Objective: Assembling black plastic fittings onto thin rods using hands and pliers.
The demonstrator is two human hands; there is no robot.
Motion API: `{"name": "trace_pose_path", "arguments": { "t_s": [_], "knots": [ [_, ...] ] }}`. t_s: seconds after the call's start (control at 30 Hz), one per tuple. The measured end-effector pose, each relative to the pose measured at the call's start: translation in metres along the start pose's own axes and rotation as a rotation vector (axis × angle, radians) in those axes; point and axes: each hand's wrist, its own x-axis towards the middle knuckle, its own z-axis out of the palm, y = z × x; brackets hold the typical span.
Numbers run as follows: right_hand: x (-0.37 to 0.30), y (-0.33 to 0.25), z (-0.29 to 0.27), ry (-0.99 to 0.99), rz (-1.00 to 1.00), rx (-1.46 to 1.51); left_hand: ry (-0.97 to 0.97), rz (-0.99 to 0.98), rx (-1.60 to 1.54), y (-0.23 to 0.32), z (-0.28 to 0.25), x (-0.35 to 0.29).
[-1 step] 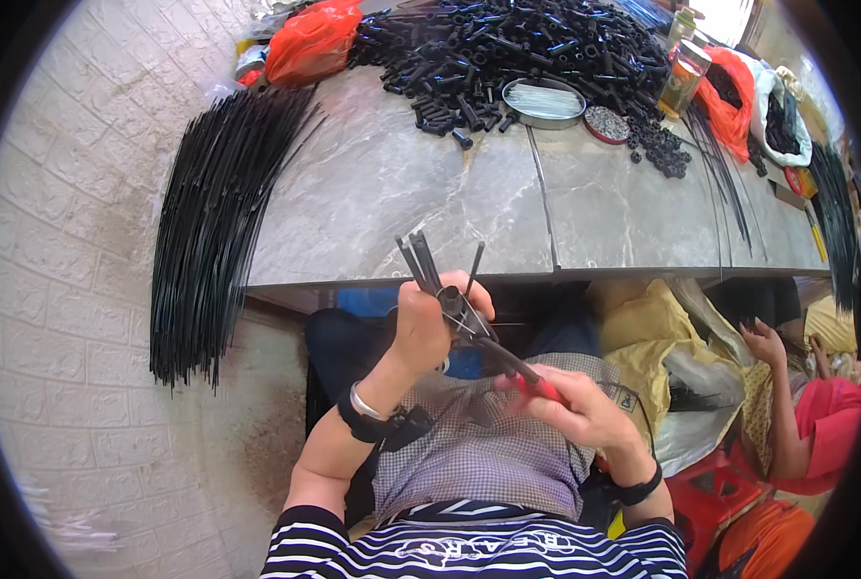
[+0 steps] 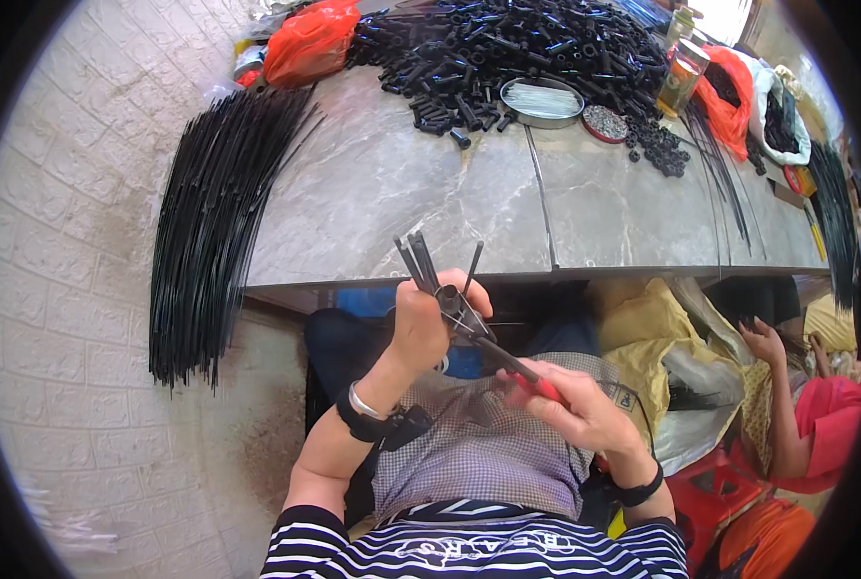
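Observation:
Above my lap, my left hand [image 2: 421, 328] is closed round a small bunch of black rods [image 2: 423, 257] whose ends stick up past the fingers. A short black tube [image 2: 449, 297] with an open round end sits among them, beside thin metal wires. My right hand [image 2: 585, 410] grips red-handled pliers [image 2: 544, 387], seen only in part. From its fingers a dark bar runs up to the bunch at my left hand. Whether this bar is part of the pliers or a separate rod, I cannot tell.
A grey marble-look table [image 2: 402, 212] carries a heap of black tubes [image 2: 517, 48], a tin of pale wires [image 2: 543, 101] and a glass jar [image 2: 681, 77]. Long black rods [image 2: 213, 232] overhang its left edge. On the right, a person's arm [image 2: 786, 415] shows near yellow sacks [image 2: 643, 338].

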Motion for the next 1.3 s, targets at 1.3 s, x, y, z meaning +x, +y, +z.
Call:
{"name": "trace_pose_path", "arguments": {
  "t_s": [1.3],
  "knots": [
    [-0.017, -0.055, -0.028, -0.174, 0.473, 0.572, 0.004, -0.036, -0.032, -0.003, -0.002, 0.003]
  ]
}}
